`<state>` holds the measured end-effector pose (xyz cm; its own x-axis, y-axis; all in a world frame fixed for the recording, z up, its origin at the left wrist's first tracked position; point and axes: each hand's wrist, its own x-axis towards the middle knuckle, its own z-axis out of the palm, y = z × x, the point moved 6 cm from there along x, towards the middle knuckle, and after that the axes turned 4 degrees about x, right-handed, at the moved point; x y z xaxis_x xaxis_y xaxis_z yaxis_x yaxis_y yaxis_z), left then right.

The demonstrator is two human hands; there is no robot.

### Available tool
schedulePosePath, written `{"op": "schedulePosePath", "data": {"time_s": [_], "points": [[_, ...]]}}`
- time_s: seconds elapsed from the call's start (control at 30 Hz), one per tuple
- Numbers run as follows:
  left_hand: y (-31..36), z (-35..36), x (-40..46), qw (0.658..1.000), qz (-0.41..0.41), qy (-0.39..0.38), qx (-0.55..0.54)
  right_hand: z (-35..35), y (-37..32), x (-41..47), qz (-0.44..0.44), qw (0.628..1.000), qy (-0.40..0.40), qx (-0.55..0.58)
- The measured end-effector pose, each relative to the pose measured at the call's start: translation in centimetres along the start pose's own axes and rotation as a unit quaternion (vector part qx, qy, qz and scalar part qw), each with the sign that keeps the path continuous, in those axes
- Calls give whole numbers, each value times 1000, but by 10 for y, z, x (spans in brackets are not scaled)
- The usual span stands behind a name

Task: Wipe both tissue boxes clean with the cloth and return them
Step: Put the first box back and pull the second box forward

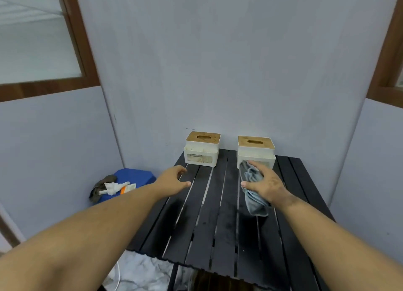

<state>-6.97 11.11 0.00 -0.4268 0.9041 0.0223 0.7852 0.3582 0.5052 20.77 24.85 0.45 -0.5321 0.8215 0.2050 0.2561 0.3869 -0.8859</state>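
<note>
**Inspector:** Bamboo-lidded, white-bodied, both units stand at the far edge of the black slatted table (218, 214), against the wall. The left tissue box (201, 152) sits untouched; a stained label shows on its front. The right tissue box (256, 152) has your cloth at its front face.

**Operator:** And my grip?

**Inspector:** Your right hand (265, 184) is closed around the grey-blue cloth (254, 189), bunched, with its tail hanging toward the slats. Your left hand (174, 180) is open, fingers spread, holding nothing, just short of the left box.

**Operator:** Progress?

**Inspector:** Early, by my judgement. Neither box is lifted. Wiping appears barely begun on the right unit; I cannot tell whether either box is clean yet. Off-table, a blue stool (135, 178) carries clutter.
</note>
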Motion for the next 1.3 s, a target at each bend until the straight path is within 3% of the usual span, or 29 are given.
{"op": "schedulePosePath", "data": {"time_s": [0.2,0.33,0.53,0.67,0.93,1.13,1.3], "points": [[-27,-6,98,999,-17,19,-27,45,-17,98,-70,997,-25,12],[-28,1,156,995,-21,32,-88,71,-10,162,-106,994,21,16],[-40,18,219,988,-18,42,-147,120,31,210,-104,995,-2,2],[-50,27,231,977,-10,73,-199,132,46,222,-103,993,39,28],[-41,23,198,968,13,102,-227,118,34,199,-118,992,34,32],[4,8,118,963,79,119,-230,59,-15,121,-141,988,50,-22],[51,5,31,963,120,110,-214,14,-42,33,-94,992,47,-72]]}}
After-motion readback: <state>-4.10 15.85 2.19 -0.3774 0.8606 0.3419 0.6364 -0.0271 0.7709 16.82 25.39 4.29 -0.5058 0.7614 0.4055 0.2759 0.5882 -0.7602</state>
